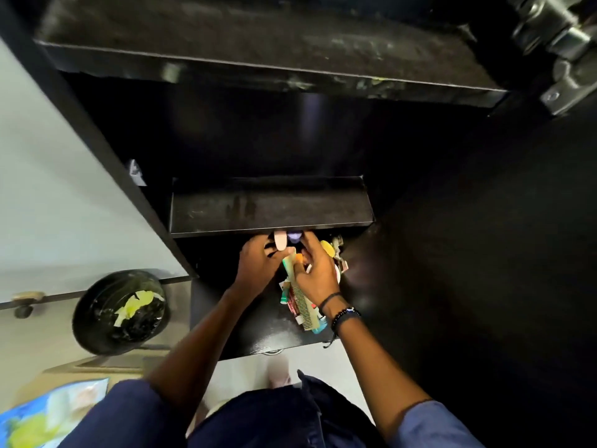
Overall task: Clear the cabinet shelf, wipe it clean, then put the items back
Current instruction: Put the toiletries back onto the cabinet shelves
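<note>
The right hand point(315, 270) has its grip clamped on a comb point(300, 299); the left hand point(255, 266) curls at a pink bottle point(280, 242), and I cannot tell whether it is clamped on it. Beneath lie small tubes point(285, 294), heaped near the front right corner of the shelf point(232, 328). Gathering several together could knock some off the front edge. No label is readable.

Short blue sleeves point(433, 425) over dark navy clothing point(258, 421); a black beaded bracelet point(346, 313) and thin black band point(329, 298) circle the wrist of the right hand point(318, 270).
</note>
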`<state>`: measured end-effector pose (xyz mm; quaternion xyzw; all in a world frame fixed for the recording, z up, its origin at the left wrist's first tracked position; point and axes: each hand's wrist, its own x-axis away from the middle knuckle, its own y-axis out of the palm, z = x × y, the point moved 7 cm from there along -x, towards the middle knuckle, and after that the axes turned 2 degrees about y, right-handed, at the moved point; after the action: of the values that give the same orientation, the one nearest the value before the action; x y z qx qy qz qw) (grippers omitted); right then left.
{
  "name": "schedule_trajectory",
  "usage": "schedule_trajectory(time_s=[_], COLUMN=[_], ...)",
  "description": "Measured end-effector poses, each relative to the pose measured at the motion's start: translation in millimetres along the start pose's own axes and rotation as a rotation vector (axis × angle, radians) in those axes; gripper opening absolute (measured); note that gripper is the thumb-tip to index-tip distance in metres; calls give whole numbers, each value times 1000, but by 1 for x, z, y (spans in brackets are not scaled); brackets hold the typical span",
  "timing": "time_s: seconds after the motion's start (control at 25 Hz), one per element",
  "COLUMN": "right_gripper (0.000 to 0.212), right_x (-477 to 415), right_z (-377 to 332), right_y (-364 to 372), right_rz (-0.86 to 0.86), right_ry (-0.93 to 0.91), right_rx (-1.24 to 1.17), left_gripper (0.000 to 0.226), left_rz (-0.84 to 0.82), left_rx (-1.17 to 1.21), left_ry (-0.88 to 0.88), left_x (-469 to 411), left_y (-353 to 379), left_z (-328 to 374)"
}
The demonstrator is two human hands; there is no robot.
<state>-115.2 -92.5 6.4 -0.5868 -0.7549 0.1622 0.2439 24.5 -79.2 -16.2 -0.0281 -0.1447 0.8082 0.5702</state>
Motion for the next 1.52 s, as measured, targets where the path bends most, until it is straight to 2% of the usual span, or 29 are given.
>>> schedule_trajectory(time_s=[0.12, 0.2, 0.44, 0.68, 0.92, 1.08, 1.16, 1.28, 1.36, 1.52], right_gripper=[73, 73, 65, 53, 51, 50, 47, 43, 41, 39], right_x=[38, 62, 123, 154, 187, 209, 209, 195, 181, 141], right_z=[-29, -52, -134, -259, -402, -497, -537, -579, -601, -620], right_y=[9, 10, -10, -80, -161, -215, -239, -265, -276, -279], right_rz=[-15, 18, 193, 282, 205, 245, 285, 357, 382, 379], right_ry=[-81, -175, -415, -609, -855, -1063, -1120, -1138, -1140, -1066], right_rx=[-42, -58, -92, -271, -330, -342, -340, -337, -318, -283], left_gripper=[52, 59, 61, 50, 50, 35, 32, 43, 42, 44], left_rz=[-45, -93, -81, -101, 40, 91, 115, 179, 237, 322], left_rx=[71, 77, 192, 144, -19, -70, -82, -159, -233, -356], left_ry=[51, 93, 250, 537, 859, 1037, 1080, 1096, 1101, 998], left_x=[36, 63, 129, 145, 165, 190, 195, 189, 178, 134], left_y=[-39, -59, -123, -176, -231, -263, -275, -285, -291, -294], left_z=[15, 28, 104, 247, 414, 524, 570, 619, 643, 659])
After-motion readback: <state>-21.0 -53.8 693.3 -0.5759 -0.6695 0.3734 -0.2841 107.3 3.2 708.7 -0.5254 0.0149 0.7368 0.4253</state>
